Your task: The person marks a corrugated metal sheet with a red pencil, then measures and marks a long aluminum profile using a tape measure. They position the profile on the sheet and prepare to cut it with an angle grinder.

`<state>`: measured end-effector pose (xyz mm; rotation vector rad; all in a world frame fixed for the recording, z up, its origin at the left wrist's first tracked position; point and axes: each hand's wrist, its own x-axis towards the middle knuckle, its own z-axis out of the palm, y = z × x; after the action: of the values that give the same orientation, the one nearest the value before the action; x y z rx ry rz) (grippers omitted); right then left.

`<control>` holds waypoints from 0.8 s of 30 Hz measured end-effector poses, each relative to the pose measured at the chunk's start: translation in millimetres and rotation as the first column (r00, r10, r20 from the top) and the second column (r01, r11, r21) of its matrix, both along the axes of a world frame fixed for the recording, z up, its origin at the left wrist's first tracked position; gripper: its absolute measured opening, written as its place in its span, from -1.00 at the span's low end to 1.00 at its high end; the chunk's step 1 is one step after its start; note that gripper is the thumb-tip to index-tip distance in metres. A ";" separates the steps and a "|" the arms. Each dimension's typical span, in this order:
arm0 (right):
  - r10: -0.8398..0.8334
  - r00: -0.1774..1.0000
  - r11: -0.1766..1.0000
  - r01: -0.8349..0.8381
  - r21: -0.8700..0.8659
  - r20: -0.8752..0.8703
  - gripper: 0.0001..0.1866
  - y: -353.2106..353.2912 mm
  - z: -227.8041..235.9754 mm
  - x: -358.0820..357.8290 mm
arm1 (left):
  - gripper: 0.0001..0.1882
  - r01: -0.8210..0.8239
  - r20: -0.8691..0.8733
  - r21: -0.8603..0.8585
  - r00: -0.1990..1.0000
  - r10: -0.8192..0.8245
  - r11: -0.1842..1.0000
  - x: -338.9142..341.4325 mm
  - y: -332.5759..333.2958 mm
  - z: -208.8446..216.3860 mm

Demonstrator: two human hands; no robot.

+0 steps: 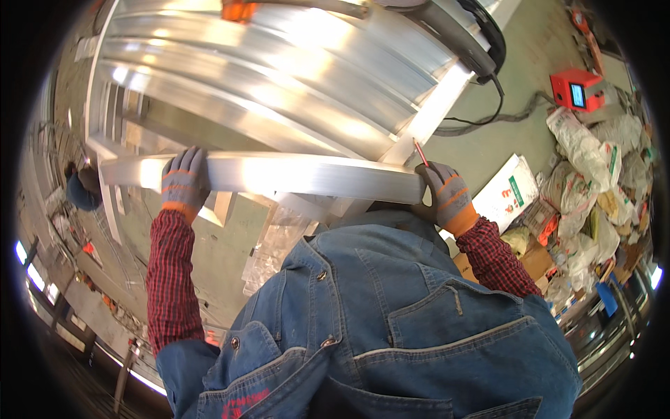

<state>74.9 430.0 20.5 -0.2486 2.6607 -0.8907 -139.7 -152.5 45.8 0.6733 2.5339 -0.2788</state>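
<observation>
As grips (185,179) (450,192) hold, beam (300,174) gleams

Classed as metalworking workshop; evidenced by silvery metal beam (293,173), large ribbed metal frame (244,91), thick cable (488,122) across green floor (481,157), red box (592,98) with lit screen, heaped plastic bags (583,157).

A dull green floor (537,52) runs beneath the workspace, a thick dark cable (481,128) trailing across it toward a red box (588,85) with a lit screen, which sits just beside a heap of white and clear plastic bags (583,181) and some brown cardboard (537,262) on the right. Toward the curved edges the room turns dim and cluttered, broken by bright bluish-white strips (33,276) at lower left and another bright patch (656,277) at far right, windows or lamps, too blurred to tell.
</observation>
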 end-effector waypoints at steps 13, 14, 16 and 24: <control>0.043 0.998 0.998 -0.041 0.047 -0.040 -0.07 -1.4 -24.0 5.7 | -0.15 -0.158 -0.086 -0.083 0.985 0.151 0.984 21.7 34.2 9.3; 0.083 0.988 0.996 -0.076 0.057 -0.133 -0.04 0.1 -22.7 6.6 | -0.14 -0.179 -0.062 -0.099 0.983 0.173 0.979 21.3 37.7 13.7; 0.112 0.966 0.990 -0.088 0.109 -0.233 0.04 -0.9 -18.7 8.7 | -0.11 -0.215 -0.033 -0.117 0.977 0.213 0.970 21.9 44.0 20.0; 0.172 0.965 0.977 -0.141 0.161 -0.199 0.08 -30.8 -8.0 -6.6 | 0.10 -0.300 -0.048 -0.091 0.954 0.297 0.950 22.3 45.3 16.9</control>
<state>68.2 399.2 12.5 -0.5389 2.8350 -0.6494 -117.4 -107.3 62.7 0.2430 2.5895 -0.3060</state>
